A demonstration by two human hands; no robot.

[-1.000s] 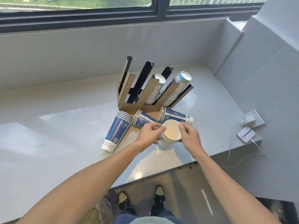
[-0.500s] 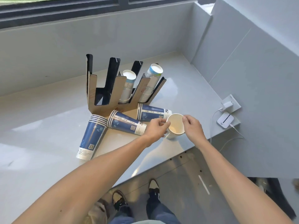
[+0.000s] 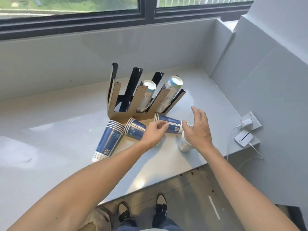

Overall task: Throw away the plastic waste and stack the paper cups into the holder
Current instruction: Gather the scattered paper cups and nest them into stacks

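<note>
A cardboard and black cup holder (image 3: 116, 97) stands on the grey counter (image 3: 50, 147). Its two right slots hold a white cup stack (image 3: 148, 94) and a taller one (image 3: 172, 88); the left slots look empty. Three blue cup stacks lie in front of it: left (image 3: 108, 140), middle (image 3: 135, 130), right (image 3: 169, 124). A stack of white cups (image 3: 184, 145) stands upright near the counter edge. My right hand (image 3: 198, 130) hovers over it, fingers spread, holding nothing. My left hand (image 3: 154, 134) has thumb and forefinger pinched over the right blue stack; a grip is unclear.
A charger plug (image 3: 246, 122) sits in a wall socket at the right, with a small white device (image 3: 243, 138) and cables beside it. A grey wall closes the right side. The counter's front edge runs just below my hands, with my shoes (image 3: 160, 205) on the floor.
Both hands have let go of the white cup stack, which now stands on the counter. My right hand has opened above it and my left hand has moved to the right blue stack.
</note>
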